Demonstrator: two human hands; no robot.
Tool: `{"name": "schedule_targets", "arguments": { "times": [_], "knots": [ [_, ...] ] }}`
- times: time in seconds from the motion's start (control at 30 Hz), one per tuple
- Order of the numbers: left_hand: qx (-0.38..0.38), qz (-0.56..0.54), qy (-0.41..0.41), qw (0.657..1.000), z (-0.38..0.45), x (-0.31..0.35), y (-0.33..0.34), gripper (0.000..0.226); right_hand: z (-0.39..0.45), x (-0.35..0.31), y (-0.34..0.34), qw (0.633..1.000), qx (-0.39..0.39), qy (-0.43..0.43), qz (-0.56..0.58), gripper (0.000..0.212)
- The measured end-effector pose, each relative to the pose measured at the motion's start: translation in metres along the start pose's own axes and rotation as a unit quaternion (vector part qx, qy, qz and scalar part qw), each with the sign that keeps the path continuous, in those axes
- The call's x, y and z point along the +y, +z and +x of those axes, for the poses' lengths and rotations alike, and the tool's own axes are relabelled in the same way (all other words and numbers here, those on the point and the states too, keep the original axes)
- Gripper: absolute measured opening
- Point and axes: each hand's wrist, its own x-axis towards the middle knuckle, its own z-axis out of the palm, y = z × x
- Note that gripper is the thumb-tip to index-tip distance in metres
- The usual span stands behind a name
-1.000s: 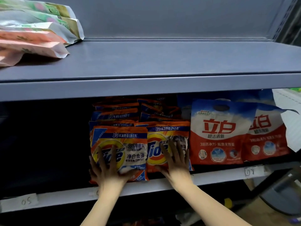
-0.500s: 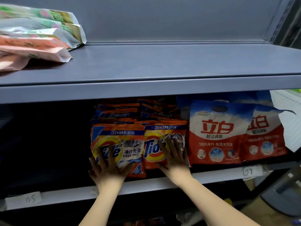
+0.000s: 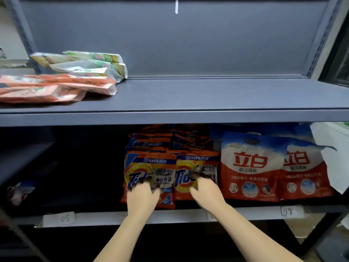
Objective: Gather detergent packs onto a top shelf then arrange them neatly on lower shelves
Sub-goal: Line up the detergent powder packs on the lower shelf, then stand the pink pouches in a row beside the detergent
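With my left hand [image 3: 142, 196] curled onto the left front Tide pack [image 3: 149, 171] and my right hand [image 3: 204, 190] curled onto the right front Tide pack [image 3: 196, 167] on the lower shelf [image 3: 132, 216], I should grip both evenly, keep them upright, and align them beside the red Liby bags [image 3: 249, 167].

Left hand [image 3: 142, 195] and right hand [image 3: 204, 191] each seemingly grip a front Tide pack [image 3: 151, 167], fingers [image 3: 203, 175] blurred.

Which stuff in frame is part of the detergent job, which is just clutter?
Job:
left hand on left Tide pack
right hand on right Tide pack
top shelf

Lying about:
red-white bags
flat pouches
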Motion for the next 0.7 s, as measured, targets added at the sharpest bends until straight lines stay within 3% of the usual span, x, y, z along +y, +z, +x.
{"name": "schedule_targets", "arguments": {
  "times": [0.13, 0.37, 0.7],
  "knots": [
    [0.079, -0.085, 0.041, 0.992, -0.025, 0.008, -0.037, 0.043, -0.015, -0.026, -0.025, 0.996, 0.044, -0.073, 0.018, 0.045],
    [0.181, -0.166, 0.099, 0.964, -0.052, -0.002, -0.121, 0.022, -0.028, -0.094, -0.073, 0.965, 0.094, -0.220, 0.108, 0.030],
    [0.295, -0.192, 0.074, 0.933, -0.018, -0.056, -0.231, 0.015, -0.001, -0.195, -0.118, 0.931, 0.132, -0.298, 0.164, 0.023]
  ]
}}
